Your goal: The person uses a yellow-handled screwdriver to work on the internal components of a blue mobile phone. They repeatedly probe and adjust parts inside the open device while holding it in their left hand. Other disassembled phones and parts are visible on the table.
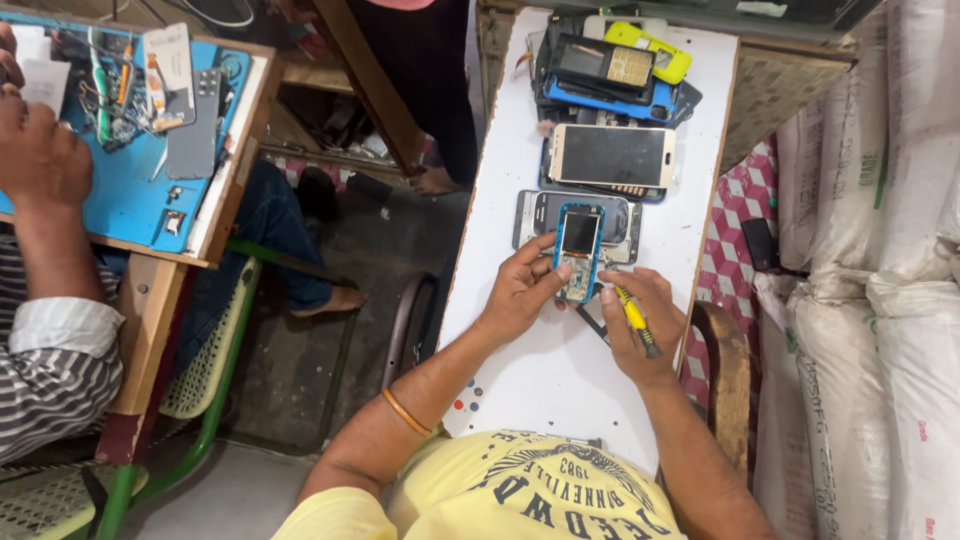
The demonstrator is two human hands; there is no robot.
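Left hand pinches a small blue keypad phone by its sides, upright on the white board. Right hand, fingers curled tight around a yellow screwdriver, tip at the phone's lower edge. More phones lie stacked beyond.

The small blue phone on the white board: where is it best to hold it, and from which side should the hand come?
Probably by its two long edges near the lower half. The small blue phone lies flat, screen up, long and narrow, so a pinch across its width should steady it. Come from the left, as the left hand does, since the right hand holds the yellow screwdriver on the other side.
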